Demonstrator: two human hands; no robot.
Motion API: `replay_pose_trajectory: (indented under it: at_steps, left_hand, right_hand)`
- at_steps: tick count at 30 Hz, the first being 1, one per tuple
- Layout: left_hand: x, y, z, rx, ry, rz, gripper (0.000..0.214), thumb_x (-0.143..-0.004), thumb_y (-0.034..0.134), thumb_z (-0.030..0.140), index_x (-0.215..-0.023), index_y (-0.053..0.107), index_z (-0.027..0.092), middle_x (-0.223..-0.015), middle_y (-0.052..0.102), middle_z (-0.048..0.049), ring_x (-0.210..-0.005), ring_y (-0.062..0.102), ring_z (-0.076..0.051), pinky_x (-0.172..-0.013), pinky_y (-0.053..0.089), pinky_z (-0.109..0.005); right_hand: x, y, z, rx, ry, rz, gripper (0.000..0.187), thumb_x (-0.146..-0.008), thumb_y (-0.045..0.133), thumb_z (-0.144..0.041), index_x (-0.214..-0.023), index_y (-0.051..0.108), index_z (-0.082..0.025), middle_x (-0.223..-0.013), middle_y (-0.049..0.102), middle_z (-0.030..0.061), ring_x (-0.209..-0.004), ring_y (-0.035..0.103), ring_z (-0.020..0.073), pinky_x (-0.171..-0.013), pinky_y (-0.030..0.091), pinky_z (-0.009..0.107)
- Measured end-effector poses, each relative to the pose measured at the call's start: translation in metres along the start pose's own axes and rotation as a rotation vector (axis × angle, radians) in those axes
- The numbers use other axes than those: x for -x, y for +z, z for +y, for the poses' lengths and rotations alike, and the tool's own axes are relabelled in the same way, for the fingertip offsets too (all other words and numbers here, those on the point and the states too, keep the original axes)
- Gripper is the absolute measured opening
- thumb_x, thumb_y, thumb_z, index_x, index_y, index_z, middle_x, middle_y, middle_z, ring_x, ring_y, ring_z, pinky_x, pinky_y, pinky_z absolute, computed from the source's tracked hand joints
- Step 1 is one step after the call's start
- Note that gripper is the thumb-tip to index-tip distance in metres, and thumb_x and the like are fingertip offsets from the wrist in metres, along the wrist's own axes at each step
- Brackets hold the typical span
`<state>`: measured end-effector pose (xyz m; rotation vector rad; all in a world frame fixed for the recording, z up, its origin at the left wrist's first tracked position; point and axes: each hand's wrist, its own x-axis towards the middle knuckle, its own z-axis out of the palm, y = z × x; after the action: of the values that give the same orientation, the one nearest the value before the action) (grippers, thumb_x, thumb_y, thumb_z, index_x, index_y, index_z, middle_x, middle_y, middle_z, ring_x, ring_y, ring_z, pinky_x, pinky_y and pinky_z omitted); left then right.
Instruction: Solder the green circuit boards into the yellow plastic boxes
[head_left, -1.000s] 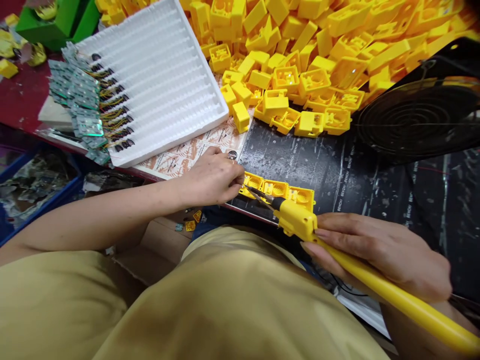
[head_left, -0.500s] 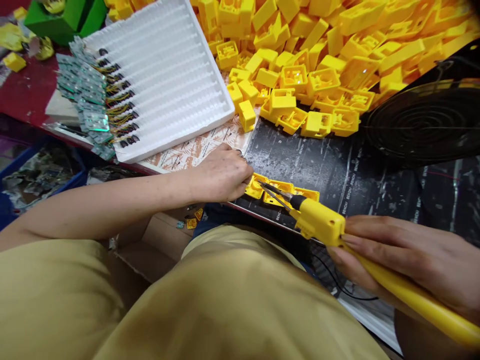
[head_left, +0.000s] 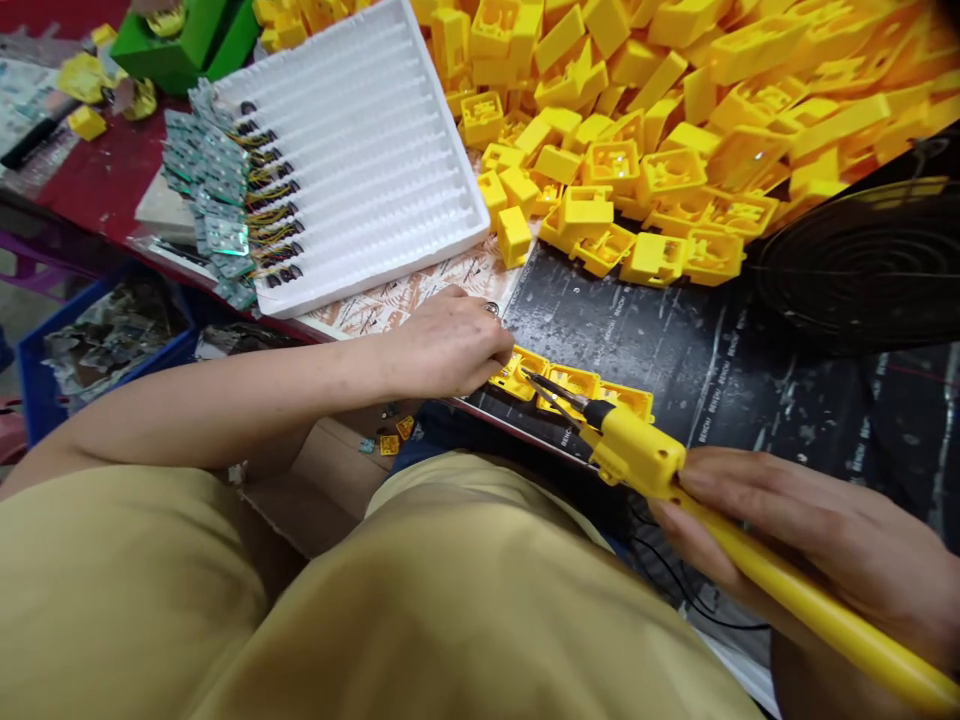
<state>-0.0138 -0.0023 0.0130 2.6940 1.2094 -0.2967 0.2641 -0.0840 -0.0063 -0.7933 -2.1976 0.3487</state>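
Note:
My left hand is closed, its fingertips pinching the leftmost of three yellow plastic housings lined up at the near edge of a black mat. My right hand grips a yellow soldering iron; its dark metal tip points left into the leftmost housing, right beside my left fingertips. A ring shows on my left hand.
A big heap of yellow housings fills the back. A white foam tray holds small green circuit boards with wires along its left side. A black round fan grille sits right. A blue bin stands below left. A green box is at the far left.
The view has drifted, so everything sits a little right and lower. The iron's tip has stayed at the leftmost housing; my right hand pulled slightly back along the handle.

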Motion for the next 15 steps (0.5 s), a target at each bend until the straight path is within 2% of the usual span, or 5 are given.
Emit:
replay_pose_trajectory:
  at_steps: [2, 4, 10, 13, 15]
  left_hand:
    - [0.002, 0.002, -0.002, 0.059, -0.016, 0.009, 0.022, -0.086, 0.053, 0.021, -0.085, 0.075, 0.021, -0.077, 0.075, -0.0031, -0.078, 0.068, -0.019, -0.077, 0.041, -0.033]
    - [0.002, 0.005, -0.002, 0.091, -0.029, 0.011, 0.021, -0.086, 0.053, 0.021, -0.087, 0.074, 0.021, -0.079, 0.076, -0.0032, -0.078, 0.068, -0.019, -0.078, 0.042, -0.033]
    - [-0.002, 0.007, 0.002, 0.039, -0.032, 0.009, 0.019, -0.083, 0.054, 0.023, -0.082, 0.073, 0.021, -0.074, 0.074, -0.0039, -0.079, 0.069, -0.022, -0.075, 0.041, -0.034]
    - [-0.004, 0.004, 0.003, 0.029, -0.038, 0.002, 0.018, -0.082, 0.056, 0.023, -0.079, 0.074, 0.021, -0.070, 0.073, -0.0033, -0.074, 0.067, -0.020, -0.068, 0.039, -0.032]
    - [-0.004, 0.002, 0.004, 0.017, -0.043, -0.018, 0.018, -0.081, 0.057, 0.023, -0.078, 0.074, 0.021, -0.069, 0.072, -0.0033, -0.072, 0.067, -0.020, -0.065, 0.037, -0.031]
  right_hand:
    - [0.000, -0.001, -0.004, 0.054, 0.044, 0.006, 0.050, -0.091, 0.068, -0.014, -0.139, 0.054, -0.021, -0.087, 0.073, 0.0010, -0.072, 0.071, 0.0146, -0.067, 0.061, 0.021]
    - [0.002, -0.002, -0.007, 0.056, 0.051, -0.041, 0.050, -0.093, 0.066, -0.016, -0.141, 0.051, -0.022, -0.091, 0.074, 0.0016, -0.076, 0.072, 0.0146, -0.071, 0.061, 0.022]
    - [0.004, 0.000, -0.008, 0.010, 0.062, -0.151, 0.005, -0.094, 0.065, -0.016, -0.096, 0.064, -0.020, -0.089, 0.073, 0.0018, -0.085, 0.072, 0.0144, -0.084, 0.062, 0.025]
    - [-0.003, 0.003, -0.011, 0.036, -0.037, -0.140, 0.007, -0.091, 0.069, -0.015, -0.087, 0.064, -0.018, -0.084, 0.072, 0.0021, -0.081, 0.072, 0.0136, -0.082, 0.062, 0.023]
    - [-0.010, 0.004, -0.016, 0.007, -0.039, -0.079, 0.012, -0.085, 0.075, -0.013, -0.088, 0.065, -0.018, -0.084, 0.073, 0.0006, -0.079, 0.072, 0.0132, -0.082, 0.062, 0.022]
